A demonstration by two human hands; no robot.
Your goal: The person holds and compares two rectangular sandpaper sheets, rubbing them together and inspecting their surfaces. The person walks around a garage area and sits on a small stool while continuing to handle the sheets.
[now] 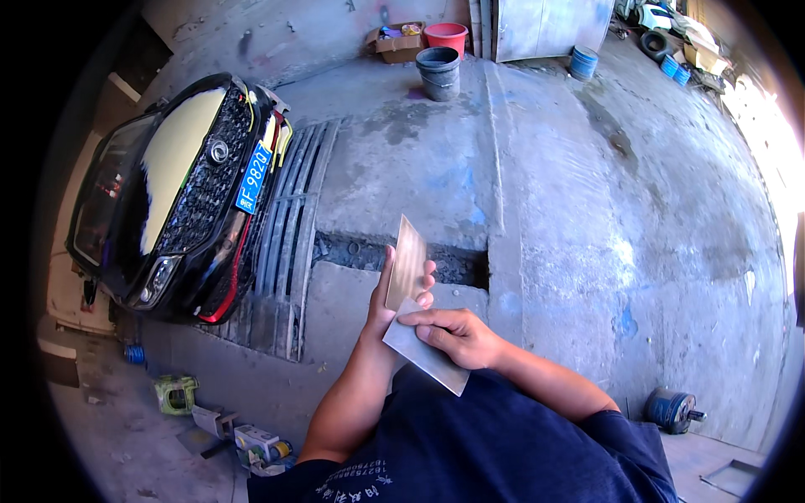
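My left hand [387,295] holds a thin tan sheet [406,261] upright, edge toward me, its fingers wrapped round the lower part. My right hand [457,334] pinches a grey flat sheet [428,354] that slants down to the right in front of my dark blue shirt. The two sheets meet near my left fingers. Both forearms come up from the lower edge.
A black car [168,197] with a pale patch on its bonnet stands at the left over a metal grate [289,226]. Buckets [439,71] and a box sit at the far wall. Power tools [178,392] lie on the concrete floor at lower left; a motor [671,409] at lower right.
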